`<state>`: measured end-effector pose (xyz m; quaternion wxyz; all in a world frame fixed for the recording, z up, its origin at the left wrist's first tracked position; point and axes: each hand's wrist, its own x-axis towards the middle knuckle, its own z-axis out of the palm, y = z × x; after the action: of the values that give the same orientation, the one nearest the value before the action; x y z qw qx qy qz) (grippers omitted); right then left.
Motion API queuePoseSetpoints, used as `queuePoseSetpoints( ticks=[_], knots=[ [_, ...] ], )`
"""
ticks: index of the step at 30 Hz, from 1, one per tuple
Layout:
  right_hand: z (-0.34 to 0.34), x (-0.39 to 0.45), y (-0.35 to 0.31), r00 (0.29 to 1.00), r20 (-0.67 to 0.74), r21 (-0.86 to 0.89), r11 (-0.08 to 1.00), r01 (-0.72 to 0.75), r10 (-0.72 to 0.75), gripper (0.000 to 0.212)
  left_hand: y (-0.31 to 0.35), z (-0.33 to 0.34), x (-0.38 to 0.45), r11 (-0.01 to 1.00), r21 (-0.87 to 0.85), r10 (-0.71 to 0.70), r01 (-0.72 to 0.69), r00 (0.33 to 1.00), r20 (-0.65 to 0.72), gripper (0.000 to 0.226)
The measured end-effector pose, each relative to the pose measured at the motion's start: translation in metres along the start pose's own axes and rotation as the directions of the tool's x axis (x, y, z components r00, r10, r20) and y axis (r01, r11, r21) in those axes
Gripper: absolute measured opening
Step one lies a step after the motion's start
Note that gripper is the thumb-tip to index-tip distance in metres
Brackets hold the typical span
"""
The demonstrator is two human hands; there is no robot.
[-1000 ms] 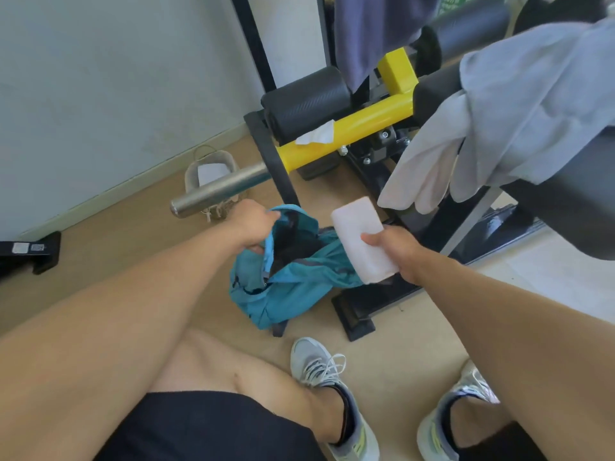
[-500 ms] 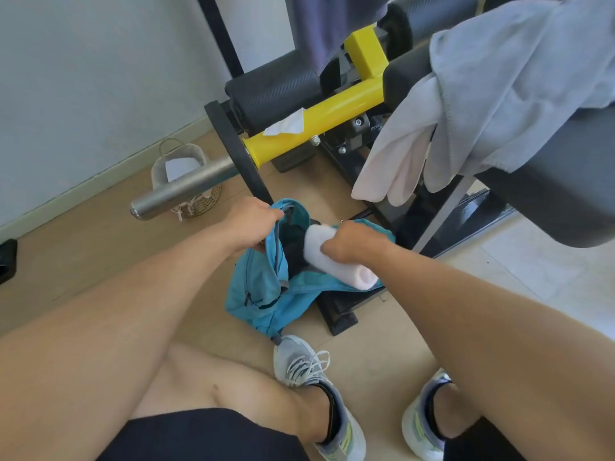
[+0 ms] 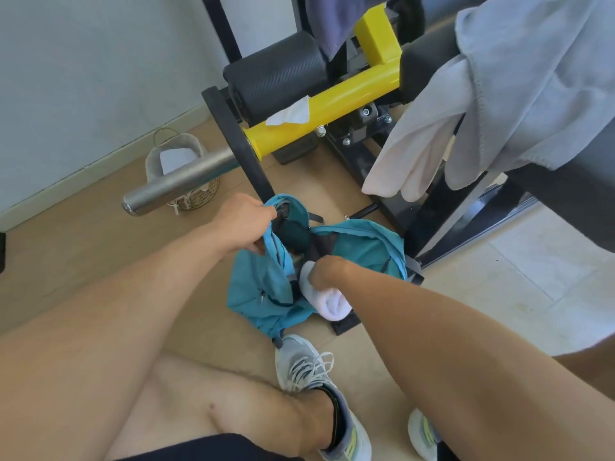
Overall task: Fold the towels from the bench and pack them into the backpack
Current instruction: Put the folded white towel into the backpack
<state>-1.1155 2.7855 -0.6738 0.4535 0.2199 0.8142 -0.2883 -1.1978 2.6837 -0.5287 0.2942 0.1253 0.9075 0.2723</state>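
Note:
A teal backpack lies open on the floor in front of the bench. My left hand grips the upper edge of its opening and holds it up. My right hand holds a folded white towel at the mouth of the backpack, the front end of the towel inside the opening. A light grey towel and a white towel hang over the black bench pad at the upper right. A dark blue cloth hangs at the top.
The bench's yellow bar and steel bar end stick out above the backpack, with a white tissue on the yellow bar. A small woven basket stands by the wall. My shoes are just below the backpack.
My right hand has brought the folded white towel down from above the backpack into its opening. My left hand has kept holding the opening apart.

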Motion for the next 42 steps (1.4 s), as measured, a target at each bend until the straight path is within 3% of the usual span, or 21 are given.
queuePoseSetpoints(
  ticks=[1, 2, 3, 4, 6, 8, 10, 12, 14, 17, 20, 23, 25, 28, 30, 33, 35, 37, 40, 42],
  knots=[
    [0.006, 0.0, 0.003, 0.978, 0.158, -0.192, 0.976, -0.106, 0.137, 0.017, 0.001, 0.002, 0.0, 1.0, -0.007, -0.015, 0.015, 1.0, 0.006, 0.024],
    [0.012, 0.005, 0.007, 0.923, 0.222, -0.381, 0.9, -0.213, 0.313, 0.024, 0.002, 0.005, 0.0, 1.0, -0.006, -0.026, 0.026, 1.0, 0.013, 0.024],
    [0.018, 0.007, 0.013, 0.869, 0.248, -0.456, 0.843, -0.285, 0.428, 0.026, 0.002, 0.007, 0.0, 0.999, -0.001, -0.032, 0.032, 0.999, 0.022, 0.022],
    [0.021, 0.017, 0.02, 0.866, 0.239, -0.465, 0.835, -0.295, 0.439, 0.025, 0.003, 0.009, 0.0, 0.999, 0.016, -0.031, 0.031, 0.999, 0.032, 0.019],
    [0.016, 0.025, 0.029, 0.899, 0.212, -0.41, 0.87, -0.273, 0.382, 0.021, 0.003, 0.01, 0.001, 0.997, 0.071, -0.015, 0.011, 0.998, 0.055, 0.013],
    [0.0, 0.014, 0.016, 0.947, 0.111, -0.199, 0.94, -0.276, 0.301, 0.011, 0.003, 0.01, 0.0, 0.992, 0.123, -0.003, -0.009, 0.995, 0.096, 0.014],
    [-0.015, -0.01, 0.003, 0.994, -0.035, 0.028, 0.994, -0.105, 0.106, 0.036, 0.001, 0.008, -0.001, 0.988, 0.151, 0.014, -0.036, 0.989, 0.147, 0.014],
    [-0.026, -0.013, -0.011, 0.972, -0.236, 0.212, 0.976, 0.043, 0.009, 0.048, 0.0, 0.007, -0.003, 0.987, 0.151, 0.033, -0.061, 0.983, 0.179, 0.015],
    [-0.025, -0.014, -0.021, 0.948, -0.317, 0.319, 0.938, 0.133, -0.027, 0.043, -0.001, 0.006, -0.004, 0.986, 0.149, 0.052, -0.081, 0.98, 0.192, 0.015],
    [-0.007, 0.003, -0.018, 0.96, -0.278, 0.45, 0.881, 0.143, -0.014, 0.045, -0.003, 0.004, -0.004, 0.985, 0.149, 0.058, -0.09, 0.977, 0.205, 0.015],
    [0.01, 0.009, 0.007, 0.962, -0.222, 0.51, 0.86, -0.026, 0.16, 0.052, -0.005, 0.003, -0.003, 0.987, 0.14, 0.052, -0.084, 0.974, 0.219, 0.017],
    [0.029, 0.016, 0.034, 0.872, -0.271, 0.621, 0.766, -0.166, 0.408, 0.052, -0.004, 0.003, -0.002, 0.984, 0.155, 0.044, -0.083, 0.969, 0.244, 0.021],
    [0.036, 0.014, 0.034, 0.837, -0.314, 0.614, 0.769, -0.181, 0.447, 0.053, -0.004, 0.005, -0.002, 0.982, 0.166, 0.035, -0.086, 0.957, 0.288, 0.024],
    [0.039, 0.017, 0.02, 0.811, -0.401, 0.609, 0.785, -0.112, 0.427, 0.048, -0.004, 0.007, -0.002, 0.969, 0.223, 0.035, -0.109, 0.949, 0.313, 0.025],
    [0.039, 0.022, 0.009, 0.822, -0.439, 0.675, 0.737, 0.036, 0.362, 0.048, -0.003, 0.008, -0.001, 0.973, 0.205, 0.035, -0.105, 0.948, 0.316, 0.025],
    [0.035, 0.029, -0.006, 0.882, -0.401, 0.835, 0.495, 0.241, 0.247, 0.057, -0.003, 0.008, 0.0, 0.996, 0.074, 0.016, -0.048, 0.922, 0.387, 0.031],
    [0.029, 0.035, -0.011, 0.917, -0.337, 0.888, 0.396, 0.235, 0.212, 0.063, -0.005, 0.006, 0.001, 1.0, -0.002, -0.001, 0.002, 0.894, 0.449, 0.027],
    [0.029, 0.041, -0.01, 0.936, -0.269, 0.888, 0.436, 0.15, 0.226, 0.067, -0.008, 0.003, 0.003, 0.999, -0.029, -0.023, 0.041, 0.881, 0.473, 0.016],
    [0.035, 0.045, -0.001, 0.93, -0.196, 0.776, 0.629, -0.047, 0.311, 0.068, -0.016, -0.003, 0.008, 0.996, -0.028, -0.06, 0.082, 0.888, 0.455, 0.006],
    [0.037, 0.045, 0.0, 0.927, -0.216, 0.769, 0.639, -0.032, 0.307, 0.064, -0.021, -0.005, 0.011, 0.994, -0.037, -0.08, 0.106, 0.901, 0.426, 0.007]
  ],
)
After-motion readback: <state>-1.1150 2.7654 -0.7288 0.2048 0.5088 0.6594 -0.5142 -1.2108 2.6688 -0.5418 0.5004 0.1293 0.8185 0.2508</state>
